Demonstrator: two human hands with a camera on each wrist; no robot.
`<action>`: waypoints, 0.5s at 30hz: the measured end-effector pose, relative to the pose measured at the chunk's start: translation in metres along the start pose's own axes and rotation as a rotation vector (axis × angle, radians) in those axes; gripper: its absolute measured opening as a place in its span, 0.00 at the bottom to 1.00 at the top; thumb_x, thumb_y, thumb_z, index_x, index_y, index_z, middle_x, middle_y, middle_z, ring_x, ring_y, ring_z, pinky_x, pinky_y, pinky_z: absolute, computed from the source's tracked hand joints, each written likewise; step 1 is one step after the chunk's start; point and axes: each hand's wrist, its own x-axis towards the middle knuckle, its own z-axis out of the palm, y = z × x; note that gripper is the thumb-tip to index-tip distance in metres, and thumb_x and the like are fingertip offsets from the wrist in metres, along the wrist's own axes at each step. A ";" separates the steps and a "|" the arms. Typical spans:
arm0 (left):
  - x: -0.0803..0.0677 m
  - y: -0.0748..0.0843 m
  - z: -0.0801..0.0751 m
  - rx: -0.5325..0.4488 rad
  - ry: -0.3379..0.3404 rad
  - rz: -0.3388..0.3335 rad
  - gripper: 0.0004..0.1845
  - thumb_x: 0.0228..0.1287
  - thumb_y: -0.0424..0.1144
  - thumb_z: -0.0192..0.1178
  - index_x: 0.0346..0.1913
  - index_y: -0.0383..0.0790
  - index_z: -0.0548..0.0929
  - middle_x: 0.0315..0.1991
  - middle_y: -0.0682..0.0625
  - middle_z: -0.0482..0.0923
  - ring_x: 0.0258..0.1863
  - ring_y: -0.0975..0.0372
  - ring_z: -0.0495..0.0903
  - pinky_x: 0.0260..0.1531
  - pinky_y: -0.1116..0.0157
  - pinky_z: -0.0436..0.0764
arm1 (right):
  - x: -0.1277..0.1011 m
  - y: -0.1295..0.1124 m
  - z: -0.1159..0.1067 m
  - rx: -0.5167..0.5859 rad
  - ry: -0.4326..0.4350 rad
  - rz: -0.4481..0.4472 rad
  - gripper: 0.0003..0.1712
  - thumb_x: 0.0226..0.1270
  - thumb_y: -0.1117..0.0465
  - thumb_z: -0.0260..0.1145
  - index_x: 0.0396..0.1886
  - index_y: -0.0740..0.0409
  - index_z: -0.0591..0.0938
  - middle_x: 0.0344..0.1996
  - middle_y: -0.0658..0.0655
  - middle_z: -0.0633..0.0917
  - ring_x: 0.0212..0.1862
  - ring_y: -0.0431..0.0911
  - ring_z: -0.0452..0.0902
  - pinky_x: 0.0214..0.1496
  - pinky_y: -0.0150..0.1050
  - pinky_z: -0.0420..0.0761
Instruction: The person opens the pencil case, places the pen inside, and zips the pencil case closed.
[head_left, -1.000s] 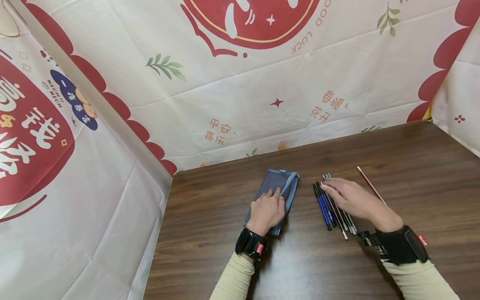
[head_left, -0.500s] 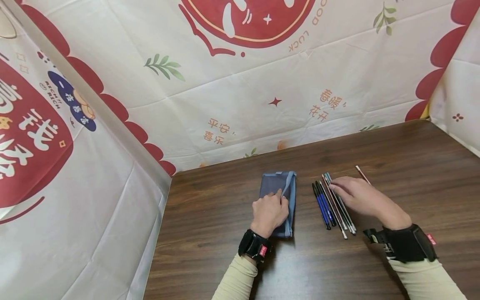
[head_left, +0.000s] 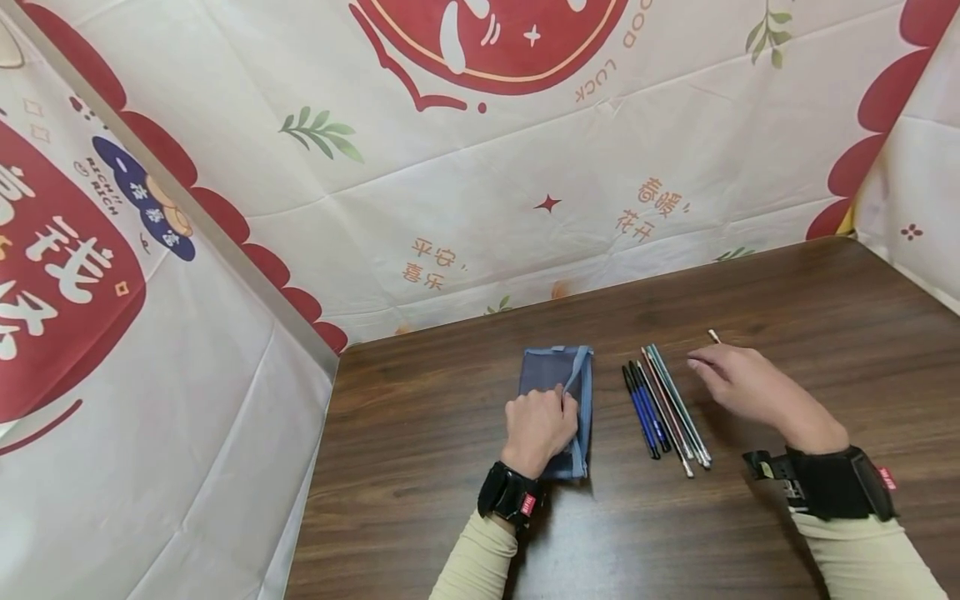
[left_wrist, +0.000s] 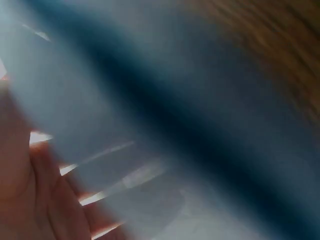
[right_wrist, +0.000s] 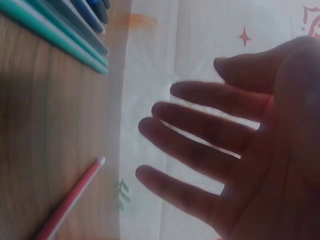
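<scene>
Head view: left hand (head_left: 538,427) lying on blue pouch (head_left: 557,382), fingers curling, thumb pinching its strap; pouch flat on table (head_left: 810,317). Right hand (head_left: 738,385) hovering open, fingers spreading, holding nothing, just right of row of pens (head_left: 663,408). Red pencil (head_left: 713,336) lying mostly hidden beneath right hand. Left wrist view blurring, showing only pouch fabric.
</scene>
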 end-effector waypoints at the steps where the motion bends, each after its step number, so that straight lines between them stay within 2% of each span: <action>1: 0.000 0.000 0.000 -0.005 0.006 0.003 0.29 0.72 0.47 0.48 0.08 0.49 0.65 0.07 0.56 0.60 0.07 0.62 0.62 0.08 0.64 0.58 | 0.000 0.002 -0.001 -0.006 0.000 0.015 0.17 0.74 0.66 0.56 0.52 0.77 0.79 0.46 0.74 0.83 0.50 0.68 0.79 0.49 0.63 0.76; 3: 0.000 -0.001 0.000 -0.017 0.005 0.003 0.29 0.72 0.47 0.48 0.09 0.48 0.66 0.08 0.55 0.62 0.08 0.62 0.63 0.09 0.63 0.59 | -0.001 0.006 -0.003 -0.017 -0.010 0.054 0.18 0.75 0.65 0.56 0.52 0.78 0.78 0.46 0.76 0.82 0.50 0.69 0.79 0.48 0.64 0.75; 5: 0.001 -0.001 0.000 -0.036 -0.012 -0.004 0.28 0.72 0.47 0.48 0.09 0.48 0.67 0.09 0.54 0.63 0.09 0.62 0.65 0.10 0.63 0.61 | -0.002 0.011 -0.006 -0.028 -0.022 0.099 0.18 0.75 0.64 0.56 0.52 0.78 0.78 0.44 0.75 0.83 0.45 0.66 0.80 0.44 0.61 0.77; 7: 0.001 -0.002 0.000 -0.050 -0.029 -0.011 0.28 0.72 0.47 0.48 0.10 0.48 0.67 0.09 0.54 0.64 0.10 0.61 0.66 0.10 0.63 0.62 | -0.004 0.015 -0.008 -0.032 -0.042 0.147 0.18 0.75 0.63 0.56 0.51 0.78 0.78 0.39 0.72 0.83 0.38 0.59 0.80 0.37 0.55 0.77; 10: 0.001 -0.003 0.000 -0.058 -0.039 -0.021 0.27 0.72 0.47 0.48 0.10 0.48 0.67 0.10 0.54 0.64 0.10 0.61 0.67 0.11 0.63 0.62 | -0.006 0.022 -0.011 -0.021 -0.089 0.234 0.20 0.75 0.61 0.56 0.50 0.77 0.77 0.30 0.63 0.81 0.30 0.51 0.73 0.29 0.45 0.71; 13: 0.001 -0.003 -0.001 -0.053 -0.038 -0.032 0.28 0.73 0.48 0.47 0.10 0.49 0.67 0.09 0.55 0.63 0.10 0.62 0.65 0.11 0.63 0.61 | -0.009 0.028 -0.014 -0.006 -0.140 0.298 0.22 0.74 0.59 0.57 0.50 0.79 0.75 0.26 0.59 0.77 0.28 0.50 0.70 0.26 0.42 0.69; 15: 0.001 -0.003 -0.001 -0.050 -0.037 -0.041 0.28 0.73 0.48 0.47 0.10 0.49 0.67 0.09 0.55 0.61 0.09 0.62 0.64 0.11 0.64 0.60 | -0.011 0.031 -0.015 -0.015 -0.157 0.318 0.24 0.73 0.59 0.58 0.51 0.81 0.74 0.28 0.64 0.78 0.29 0.53 0.73 0.28 0.45 0.72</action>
